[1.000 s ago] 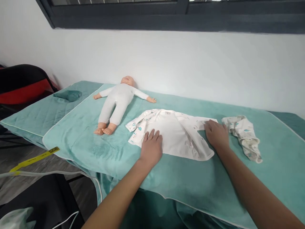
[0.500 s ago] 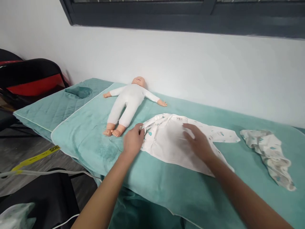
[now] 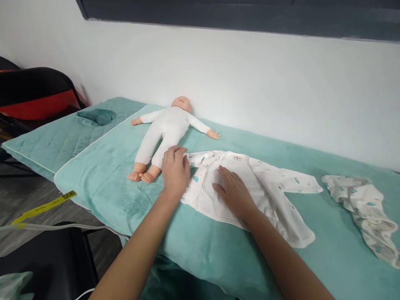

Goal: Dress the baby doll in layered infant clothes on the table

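Observation:
A white baby shirt (image 3: 250, 179) with a small animal-and-leaf-like print on its sleeves lies spread on the green padded cover. My left hand (image 3: 175, 171) has its fingers curled round the end of the left-lying sleeve, and the cuff is hidden by them. Flat on the shirt's white middle rests my right hand (image 3: 234, 192), fingers stretched out. Just beyond my left hand a baby doll (image 3: 170, 125) in a white body suit lies on its back, arms spread and feet towards me.
Crumpled printed baby clothing (image 3: 364, 208) lies at the right on the green cover (image 3: 109, 166). A quilted pad (image 3: 56, 146) with a hollow adjoins on the left. Black chairs (image 3: 37, 100), a yellow tape (image 3: 43, 207) and a pale cable (image 3: 62, 227) are left. A wall runs behind.
My right hand has moved left and come down flat on the shirt. My left hand has shifted slightly up and left, and the sleeve lies straighter. The view has tilted down a little.

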A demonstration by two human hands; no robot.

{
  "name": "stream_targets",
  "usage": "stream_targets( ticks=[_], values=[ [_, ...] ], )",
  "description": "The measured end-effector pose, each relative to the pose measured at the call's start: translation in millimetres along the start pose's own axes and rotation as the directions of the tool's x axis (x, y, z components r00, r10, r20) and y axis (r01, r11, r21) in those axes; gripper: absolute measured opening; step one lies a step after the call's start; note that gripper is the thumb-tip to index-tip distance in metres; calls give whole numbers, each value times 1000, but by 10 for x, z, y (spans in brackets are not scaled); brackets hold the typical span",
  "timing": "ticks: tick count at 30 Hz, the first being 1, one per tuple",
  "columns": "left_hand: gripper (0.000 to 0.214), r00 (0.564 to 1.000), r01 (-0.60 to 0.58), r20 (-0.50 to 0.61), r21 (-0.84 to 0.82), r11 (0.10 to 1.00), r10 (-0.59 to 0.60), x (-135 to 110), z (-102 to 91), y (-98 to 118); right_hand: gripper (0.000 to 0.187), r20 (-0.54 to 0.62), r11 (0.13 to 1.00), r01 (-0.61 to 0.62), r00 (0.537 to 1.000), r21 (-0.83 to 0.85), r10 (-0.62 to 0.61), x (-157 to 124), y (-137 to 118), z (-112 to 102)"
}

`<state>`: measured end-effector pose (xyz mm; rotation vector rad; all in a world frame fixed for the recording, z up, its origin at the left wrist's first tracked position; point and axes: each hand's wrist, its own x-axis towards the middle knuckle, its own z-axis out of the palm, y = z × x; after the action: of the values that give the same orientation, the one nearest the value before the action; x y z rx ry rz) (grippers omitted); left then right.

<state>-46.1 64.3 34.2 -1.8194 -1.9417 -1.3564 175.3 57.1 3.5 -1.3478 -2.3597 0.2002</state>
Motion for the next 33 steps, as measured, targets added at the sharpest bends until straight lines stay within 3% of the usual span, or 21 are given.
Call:
stream_targets(
  ticks=[3, 6, 9, 14, 20, 26, 33],
  values=[
    [28, 976, -108, 200, 81, 991, 90, -45, 73, 41, 44, 12, 999, -9, 1000, 36, 8, 19, 16, -1],
    [32, 906, -172, 399, 43, 984, 141, -131, 140, 15, 41, 45, 999, -17, 999, 46, 15, 35, 28, -20],
    [39, 859, -186, 497, 84, 979, 121, -232, 159, -14, 41, 62, 999, -39, 997, 5, 38, 35, 31, -32],
    [51, 849, -133, 528, 204, 970, 5, -260, 137, 0, 49, 3, 968, -177, 984, -179, 181, 2, 33, 3],
    [54, 840, -100, 541, 227, 969, -40, -221, 147, 0, 62, 33, 906, -278, 952, -320, 303, 25, 33, 39],
    [50, 842, -100, 539, 213, 972, -31, -238, 129, -9, 68, 82, 897, -288, 940, -335, 332, 14, 169, -63],
    [45, 874, -29, 485, 89, 996, -17, -261, 99, -37, 70, 44, 896, -296, 944, -332, 328, -148, 405, -186]
  ],
)
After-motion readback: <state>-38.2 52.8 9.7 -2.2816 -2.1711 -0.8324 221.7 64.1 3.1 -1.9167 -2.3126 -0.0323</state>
